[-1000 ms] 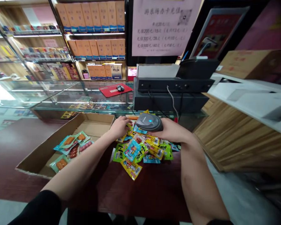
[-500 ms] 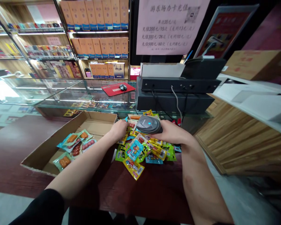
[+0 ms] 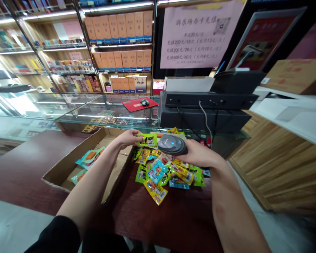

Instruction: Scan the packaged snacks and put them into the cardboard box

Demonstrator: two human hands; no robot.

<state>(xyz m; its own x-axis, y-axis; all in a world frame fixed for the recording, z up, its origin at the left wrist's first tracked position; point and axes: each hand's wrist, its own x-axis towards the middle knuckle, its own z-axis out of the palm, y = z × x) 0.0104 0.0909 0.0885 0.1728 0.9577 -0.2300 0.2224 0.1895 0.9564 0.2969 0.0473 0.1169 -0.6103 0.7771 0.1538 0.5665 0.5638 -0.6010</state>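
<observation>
My left hand pinches a green snack packet by its left end, above the right edge of the cardboard tray. Wrapped round the handle of a grey scanner is my right hand, over the far side of the snack pile. A blue light shows on top of the scanner. Yellow, green and blue packets lie heaped below it, with a yellow packet nearest to me. Inside the tray are several clear-and-blue snack packets.
Beyond the brown table stands a glass counter with a red mouse pad and black machines. A wooden cabinet stands at the right. Shelves with orange boxes are behind.
My left hand has risen from the pile with the green packet in it. The scanner stays over the pile in my right hand. The view has shifted left and slightly up.
</observation>
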